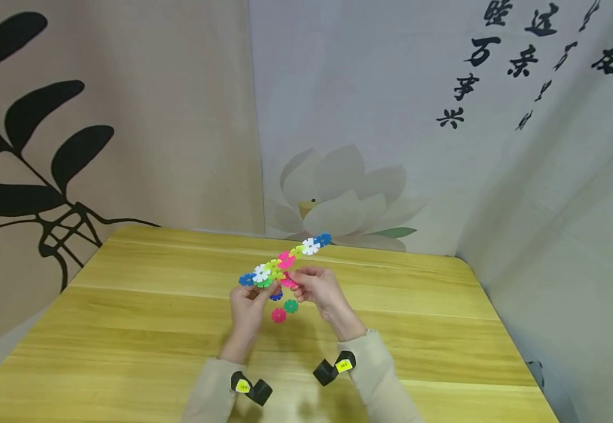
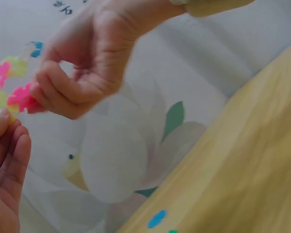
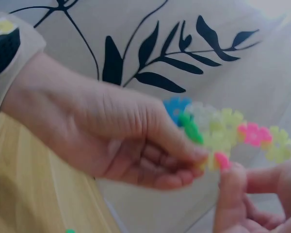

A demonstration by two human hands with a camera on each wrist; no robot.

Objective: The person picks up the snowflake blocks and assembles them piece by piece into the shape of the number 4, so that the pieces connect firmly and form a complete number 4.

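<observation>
A chain of interlocked flower-shaped plastic discs [image 1: 286, 259] in blue, white, yellow, pink and green is held above the table, slanting up to the right. My left hand [image 1: 246, 308] pinches it near a yellow disc [image 3: 218, 141], between thumb and fingers. Between my right thumb and finger is a pink disc [image 2: 22, 97] at the chain's lower side; my right hand [image 1: 321, 292] grips it. Whether this pink disc is fully slotted into the yellow one cannot be told. A green disc [image 3: 190, 128] joins the chain close to my left hand.
Below the hands, a blue disc [image 1: 276, 296], a green disc [image 1: 291, 306] and a pink disc [image 1: 278, 316] lie loose on the wooden table [image 1: 127, 329]. Printed curtains [image 1: 179, 117] hang behind and beside the table. Each sleeve carries a black wrist device [image 1: 251, 389].
</observation>
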